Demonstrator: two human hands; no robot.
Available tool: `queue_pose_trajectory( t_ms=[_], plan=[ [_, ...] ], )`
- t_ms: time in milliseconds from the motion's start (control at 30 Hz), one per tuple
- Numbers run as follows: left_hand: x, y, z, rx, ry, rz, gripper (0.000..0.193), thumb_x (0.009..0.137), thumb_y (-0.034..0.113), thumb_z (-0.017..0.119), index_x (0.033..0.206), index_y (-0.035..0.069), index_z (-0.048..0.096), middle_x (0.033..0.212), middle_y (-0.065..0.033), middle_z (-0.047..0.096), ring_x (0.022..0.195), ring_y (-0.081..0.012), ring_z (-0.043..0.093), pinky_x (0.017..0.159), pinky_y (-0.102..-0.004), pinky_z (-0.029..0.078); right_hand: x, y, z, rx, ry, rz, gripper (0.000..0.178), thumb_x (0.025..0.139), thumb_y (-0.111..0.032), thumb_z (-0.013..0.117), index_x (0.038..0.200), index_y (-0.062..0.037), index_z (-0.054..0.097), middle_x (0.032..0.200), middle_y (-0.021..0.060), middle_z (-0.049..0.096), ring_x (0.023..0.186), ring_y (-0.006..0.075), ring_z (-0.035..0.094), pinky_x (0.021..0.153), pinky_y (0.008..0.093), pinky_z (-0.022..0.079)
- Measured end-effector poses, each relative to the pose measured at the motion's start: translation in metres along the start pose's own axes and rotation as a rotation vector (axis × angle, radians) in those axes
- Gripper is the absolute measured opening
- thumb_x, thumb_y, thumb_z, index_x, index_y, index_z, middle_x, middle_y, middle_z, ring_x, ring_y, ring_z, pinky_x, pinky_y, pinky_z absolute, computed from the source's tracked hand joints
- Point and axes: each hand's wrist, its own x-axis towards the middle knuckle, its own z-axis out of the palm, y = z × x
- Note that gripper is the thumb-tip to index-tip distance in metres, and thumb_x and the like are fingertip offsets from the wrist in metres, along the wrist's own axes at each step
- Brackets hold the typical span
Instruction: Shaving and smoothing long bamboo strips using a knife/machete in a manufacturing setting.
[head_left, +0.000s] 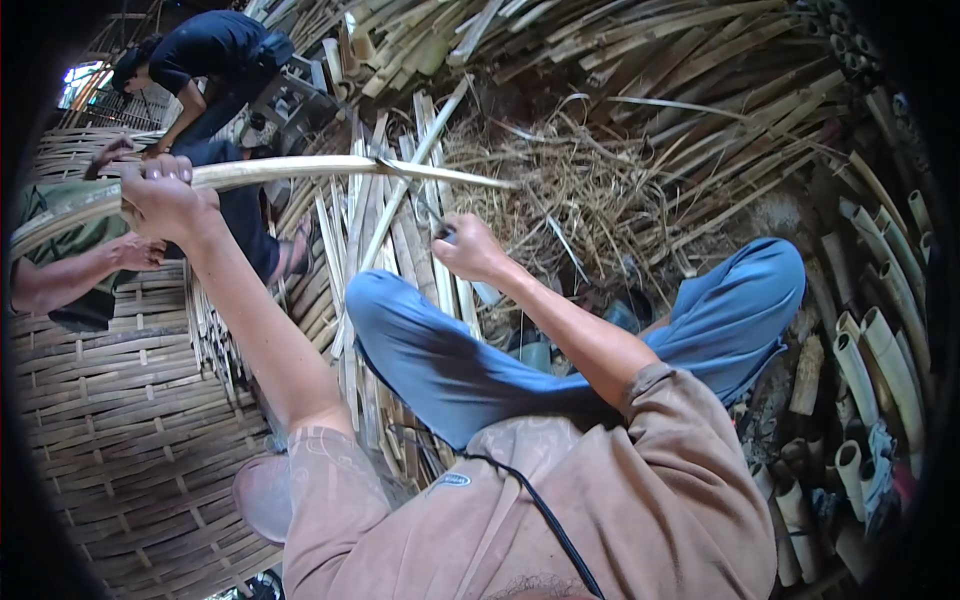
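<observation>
My left hand point(165, 200), raised at the far left, is closed around a long pale bamboo strip point(300, 168). The strip runs rightward from the left rim, and its narrow end reaches over the shavings pile. Closer to the middle, my right hand point(470, 248) is closed on the dark handle of a knife. The thin knife blade point(420, 207) points up and left from my fist and meets the underside of the strip. Much of the handle is hidden by my fingers. I sit with my knees apart, the right hand above the gap between them.
Curly bamboo shavings point(570, 190) lie heaped ahead. Split strips point(650, 40) are stacked behind them, and cut bamboo tubes point(880, 350) stand at right. Woven bamboo matting point(120, 430) covers the left. A person in dark clothes point(215, 60) bends far left; another person's forearm point(80, 272) is nearer.
</observation>
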Motion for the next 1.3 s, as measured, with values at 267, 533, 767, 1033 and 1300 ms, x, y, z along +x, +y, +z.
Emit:
queue_pose_trajectory(
  t_ms=[267, 533, 767, 1033, 1300],
  plan=[
    [-0.008, 0.012, 0.002, 0.088, 0.207, -0.076, 0.030, 0.095, 0.014, 0.050, 0.071, 0.009, 0.033, 0.059, 0.0004, 0.032, 0.047, -0.0112, 0.034, 0.041, -0.0274, 0.030, -0.056, 0.001, 0.014, -0.165, 0.169, 0.052, 0.017, 0.076, -0.015, 0.065, 0.086, -0.0012, 0.069, 0.072, 0.0236, 0.067, 0.069, 0.0404, 0.068, 0.067, 0.0485, 0.054],
    [-0.027, 0.027, 0.019, 0.124, 0.135, 0.038, 0.032, 0.091, 0.012, 0.049, 0.063, 0.010, 0.032, 0.058, 0.0002, 0.034, 0.047, -0.0120, 0.033, 0.042, -0.0292, 0.028, -0.054, -0.054, 0.020, 0.019, 0.085, -0.156, 0.016, 0.080, -0.013, 0.065, 0.086, 0.0010, 0.070, 0.070, 0.0240, 0.067, 0.061, 0.0372, 0.066, 0.066, 0.0458, 0.054],
    [-0.024, 0.032, 0.046, -0.017, 0.108, -0.031, 0.032, 0.098, 0.017, 0.053, 0.072, 0.007, 0.036, 0.058, -0.0025, 0.038, 0.046, -0.0124, 0.035, 0.043, -0.0290, 0.029, -0.053, -0.073, -0.026, -0.072, 0.016, 0.071, 0.016, 0.081, -0.012, 0.063, 0.082, 0.0021, 0.071, 0.063, 0.0102, 0.065, 0.056, 0.0194, 0.059, 0.054, 0.0400, 0.049],
    [-0.019, 0.034, 0.091, -0.071, -0.156, -0.022, 0.018, 0.099, 0.014, 0.051, 0.089, 0.000, 0.045, 0.059, -0.0082, 0.049, 0.045, -0.0146, 0.044, 0.042, -0.0302, 0.035, -0.038, -0.127, -0.066, 0.379, 0.438, -0.551, 0.016, 0.089, -0.003, 0.052, 0.095, 0.0019, 0.065, 0.063, -0.0012, 0.058, 0.053, 0.0044, 0.053, 0.047, 0.0228, 0.042],
    [-0.036, 0.036, 0.124, -0.170, -0.217, -0.006, 0.016, 0.104, 0.019, 0.052, 0.089, 0.013, 0.049, 0.058, 0.0074, 0.040, 0.043, -0.0027, 0.037, 0.038, -0.0213, 0.031, -0.036, -0.091, -0.081, 0.139, 0.019, 0.246, 0.011, 0.089, -0.010, 0.059, 0.082, -0.0015, 0.061, 0.063, 0.0014, 0.056, 0.050, 0.0092, 0.054, 0.044, 0.0287, 0.046]
  ],
)
